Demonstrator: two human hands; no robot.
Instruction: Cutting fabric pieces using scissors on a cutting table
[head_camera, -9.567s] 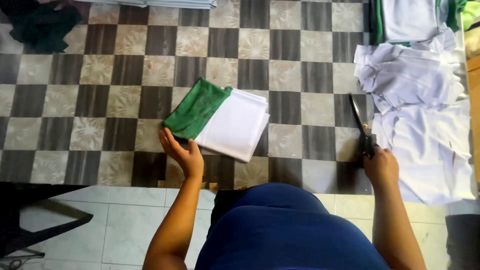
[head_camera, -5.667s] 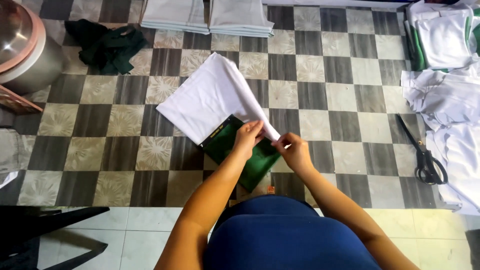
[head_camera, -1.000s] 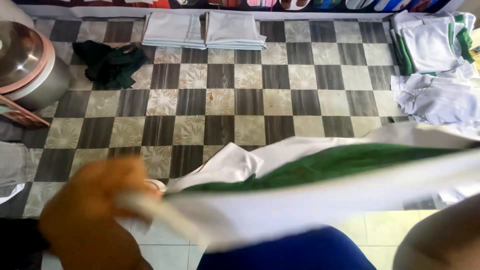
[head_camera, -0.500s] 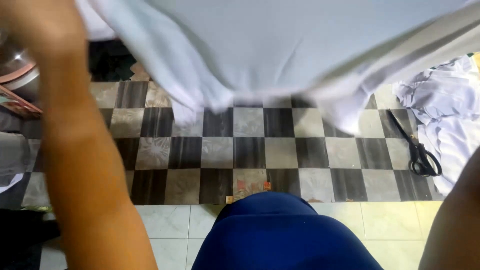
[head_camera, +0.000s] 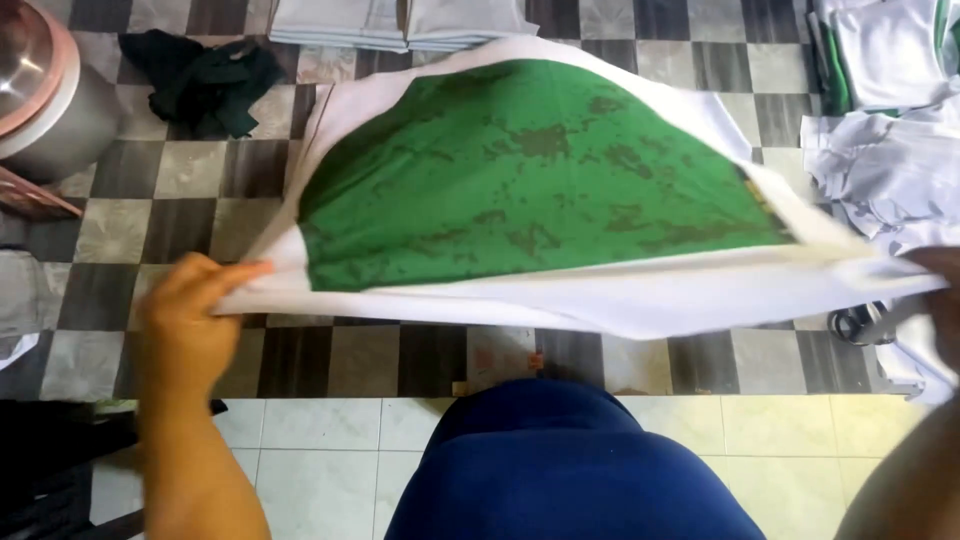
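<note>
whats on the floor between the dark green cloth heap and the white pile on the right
In the head view, the spread white-and-green fabric held up by the left hand covers most of that stretch between the dark cloth heap and the white pile; behind it lie folded grey stacks.

Spread cloth (head_camera: 540, 190) held above the floor (head_camera: 180, 220), left hand (head_camera: 190, 320) at its left edge, right hand (head_camera: 940, 265) at its right edge. Behind it, two folded stacks (head_camera: 400, 20). Far left, a metal pot (head_camera: 50, 90); dark rag (head_camera: 205, 80) just beside it. Right: garment pile (head_camera: 890, 150), scissors (head_camera: 860, 322) below it
</note>
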